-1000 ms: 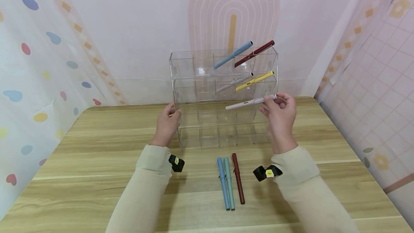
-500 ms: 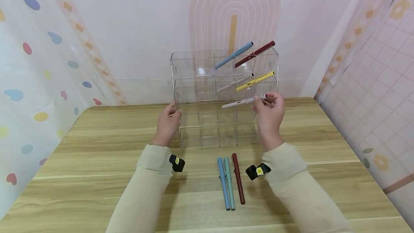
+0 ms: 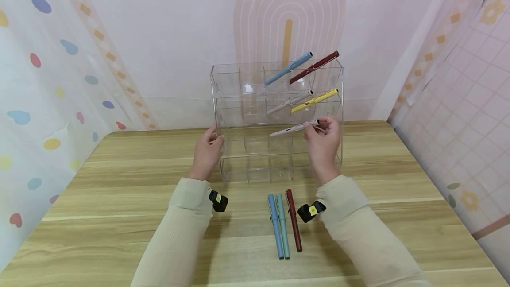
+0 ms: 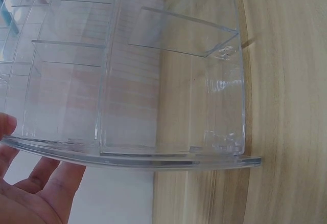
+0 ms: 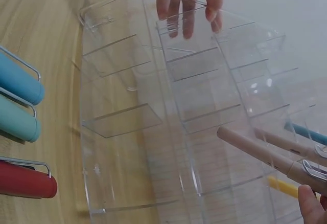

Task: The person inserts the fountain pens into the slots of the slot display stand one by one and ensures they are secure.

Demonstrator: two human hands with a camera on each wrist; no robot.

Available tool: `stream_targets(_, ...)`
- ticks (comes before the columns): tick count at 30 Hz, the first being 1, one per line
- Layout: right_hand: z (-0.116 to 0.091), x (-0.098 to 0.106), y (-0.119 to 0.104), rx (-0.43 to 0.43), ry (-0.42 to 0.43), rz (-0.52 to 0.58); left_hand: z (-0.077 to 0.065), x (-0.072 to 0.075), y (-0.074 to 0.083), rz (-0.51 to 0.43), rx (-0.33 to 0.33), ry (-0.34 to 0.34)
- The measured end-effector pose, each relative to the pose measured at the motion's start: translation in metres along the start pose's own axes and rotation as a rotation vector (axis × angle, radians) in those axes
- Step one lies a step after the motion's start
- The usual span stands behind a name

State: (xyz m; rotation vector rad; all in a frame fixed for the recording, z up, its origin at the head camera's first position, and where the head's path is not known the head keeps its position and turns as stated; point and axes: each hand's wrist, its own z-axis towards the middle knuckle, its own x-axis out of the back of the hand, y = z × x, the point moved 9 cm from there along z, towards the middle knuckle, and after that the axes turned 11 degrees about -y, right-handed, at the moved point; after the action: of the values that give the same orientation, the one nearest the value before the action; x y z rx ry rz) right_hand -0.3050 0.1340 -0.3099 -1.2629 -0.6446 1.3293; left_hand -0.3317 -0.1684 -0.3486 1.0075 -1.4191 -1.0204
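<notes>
A clear tiered pen rack [image 3: 255, 123] stands on the table. My left hand [image 3: 206, 154] grips its left side panel, thumb on one face and fingers on the other in the left wrist view. With thumb and fingers, my right hand [image 3: 324, 149] pinches a pale pink pen [image 3: 283, 132] near its capped end. The pen slants, its free end pointing left in front of the rack's third tier from the top; whether it touches the rack I cannot tell. A blue pen [image 3: 287, 69] and a dark red pen [image 3: 312, 68] lean in the top tier. Below them lean a greyish pen [image 3: 288, 102] and a yellow pen [image 3: 314, 101].
On the wooden table [image 3: 119, 198], in front of the rack, lie a blue pen [image 3: 276, 226], a teal pen [image 3: 283, 226] and a dark red pen [image 3: 294, 221]. A patterned cloth [image 3: 179, 48] hangs behind and at both sides.
My right hand has moved left and slightly down with the pale pink pen, from the rack's right edge inward. The left hand keeps its hold on the side panel.
</notes>
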Motion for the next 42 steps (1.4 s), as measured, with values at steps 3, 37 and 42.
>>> stream_targets(3,0.0,-0.002,0.003,-0.008,-0.003,-0.003,0.0,0.0,0.0,-0.007,-0.001,0.002)
stream_targets(37,-0.001,-0.005,0.016,-0.047,-0.076,-0.097,0.001,-0.003,0.004,0.042,-0.025,0.018)
stream_targets(42,-0.001,-0.004,0.017,-0.043,-0.076,-0.096,0.001,-0.002,0.004,0.042,-0.028,0.027)
